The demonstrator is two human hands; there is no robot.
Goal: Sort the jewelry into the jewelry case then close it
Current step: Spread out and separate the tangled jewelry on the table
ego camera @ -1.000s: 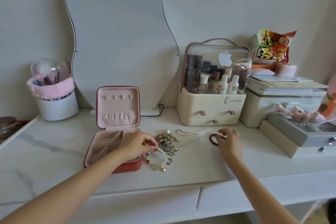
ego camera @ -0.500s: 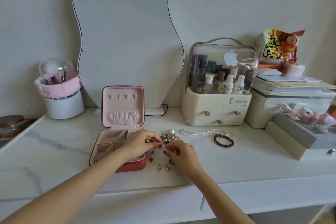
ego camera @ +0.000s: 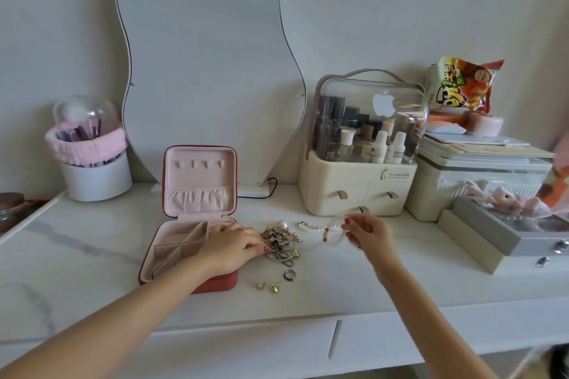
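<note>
The right hand point(ego camera: 366, 232) pinches a pale, translucent beaded bracelet with red and yellow accent beads point(ego camera: 331, 235), lifting it just off the desk point(ego camera: 400, 274). The strand sags from the fingertips towards nine o'clock, beside a white pearl strand point(ego camera: 311, 228) that lies on the marble-look surface and seems to reach the same fingers; whether it is also held cannot be told. The left hand point(ego camera: 231, 248) lies across the right rim of the open red jewelry case with pink lining point(ego camera: 184, 243), its fingers curled, the tips touching the tangled heap of gold and silver chains point(ego camera: 281, 244); a firm hold on anything cannot be made out.

From the left hand, the heap sits at three o'clock, right at the fingertips. At five o'clock lie a dark band ring point(ego camera: 289, 275) and two small gold ear pieces point(ego camera: 267, 286), apart from either hand. The case tray, divided into compartments, appears to hold nothing yet, so sorting looks barely begun; its lid stands upright.

All of this is probably light. The beaded strands are limp and will swing, so gathering them into the palm would be safer than dangling them. The chains look knotted and may lift as one clump, snagging. The ring and ear pieces are small, hard and slippery, suited to a fingertip pinch.
</note>
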